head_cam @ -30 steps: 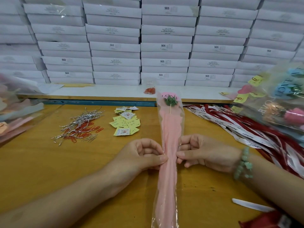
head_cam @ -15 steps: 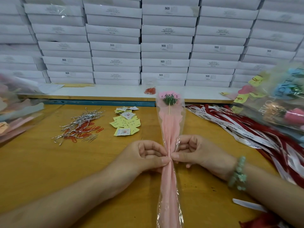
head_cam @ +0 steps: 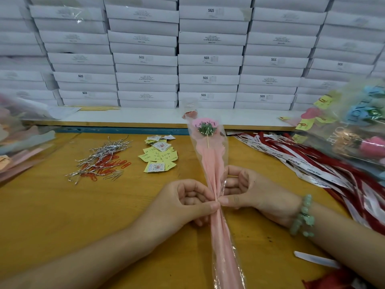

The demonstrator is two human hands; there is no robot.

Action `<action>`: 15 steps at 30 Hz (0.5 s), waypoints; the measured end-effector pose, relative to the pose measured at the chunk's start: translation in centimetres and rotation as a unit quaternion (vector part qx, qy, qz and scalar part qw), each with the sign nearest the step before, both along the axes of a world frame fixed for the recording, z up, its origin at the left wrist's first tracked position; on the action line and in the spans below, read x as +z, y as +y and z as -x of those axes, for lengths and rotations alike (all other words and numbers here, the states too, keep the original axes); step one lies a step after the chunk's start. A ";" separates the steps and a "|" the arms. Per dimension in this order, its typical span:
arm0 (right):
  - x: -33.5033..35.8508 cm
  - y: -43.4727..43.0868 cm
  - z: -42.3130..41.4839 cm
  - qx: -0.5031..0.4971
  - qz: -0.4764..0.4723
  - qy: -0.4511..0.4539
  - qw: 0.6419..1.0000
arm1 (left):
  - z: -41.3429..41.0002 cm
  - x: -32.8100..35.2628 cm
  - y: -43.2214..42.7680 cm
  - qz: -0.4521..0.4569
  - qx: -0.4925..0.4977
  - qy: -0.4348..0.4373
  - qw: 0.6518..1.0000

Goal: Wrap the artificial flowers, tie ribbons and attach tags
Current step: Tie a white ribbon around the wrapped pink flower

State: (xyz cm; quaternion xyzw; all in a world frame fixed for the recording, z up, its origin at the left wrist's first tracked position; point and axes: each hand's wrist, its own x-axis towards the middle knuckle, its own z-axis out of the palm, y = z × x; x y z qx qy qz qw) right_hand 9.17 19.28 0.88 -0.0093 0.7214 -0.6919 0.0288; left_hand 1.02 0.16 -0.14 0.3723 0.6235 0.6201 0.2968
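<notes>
Pink flower wrap (head_cam: 210,163) cinched mid-length, clear sleeve flaring above.

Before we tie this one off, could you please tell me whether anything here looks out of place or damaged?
Nothing looks damaged; the flower pinched by the left hand and right hand seems intact. One white strip lies alone at the near right edge, apart from the ribbon pile, and dark specks dot the table nearby.
</notes>
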 end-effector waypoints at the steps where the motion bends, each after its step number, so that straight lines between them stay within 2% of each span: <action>1: 0.0 0.0 0.0 0.001 -0.001 -0.002 1.000 | 0.0 0.0 0.0 0.003 0.001 0.004 1.000; 5: -0.1 -0.1 0.1 -0.001 -0.008 0.000 1.000 | -0.2 -0.2 0.0 0.007 0.000 0.041 0.999; 10: 0.0 -0.4 0.1 -0.016 -0.009 0.006 1.000 | -0.7 -0.4 -0.1 0.002 0.017 0.163 0.986; 15: -0.1 -0.7 0.1 -0.036 -0.021 0.011 0.999 | -1.6 -0.5 -0.6 0.044 0.065 0.328 0.941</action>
